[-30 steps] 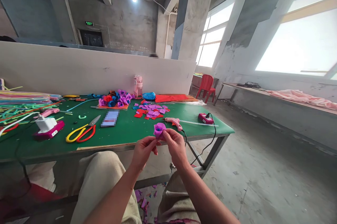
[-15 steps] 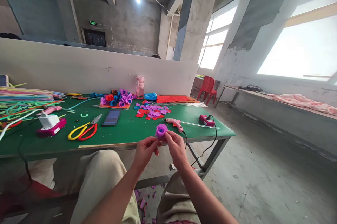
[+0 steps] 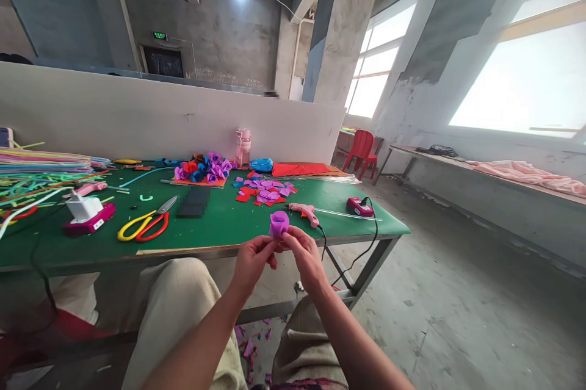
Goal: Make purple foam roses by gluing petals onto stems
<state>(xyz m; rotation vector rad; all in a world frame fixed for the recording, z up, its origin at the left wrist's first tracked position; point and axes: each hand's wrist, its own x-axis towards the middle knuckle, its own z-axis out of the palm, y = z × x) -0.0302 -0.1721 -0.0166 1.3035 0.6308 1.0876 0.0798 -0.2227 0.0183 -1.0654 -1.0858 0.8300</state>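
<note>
Between my hands, just in front of the table's near edge, is a small purple paper flower (image 3: 278,225), curled into a cup with a dark blue centre. My left hand (image 3: 255,260) pinches its base from the left. From the right, my right hand (image 3: 303,252) grips its lower side with thumb and fingers. Just beyond lies a pink glue gun (image 3: 304,213) with a black cord. Purple, red and blue paper petals (image 3: 266,188) are scattered farther back. Finished-looking flowers (image 3: 206,169) in purple, red and blue are heaped to their left.
Scissors (image 3: 149,225) with yellow and red handles lie on the green table (image 3: 238,222), beside a dark pixelated rectangle (image 3: 193,202). Coloured sticks (image 3: 50,161) pile at left. A power socket (image 3: 360,207) sits at right, a pink bottle (image 3: 243,148) at the back. Scraps litter the floor.
The purple flower has tipped more upright, so its outer side shows more, and it sits slightly higher. Both hands keep their grip. The view has shifted a little.
</note>
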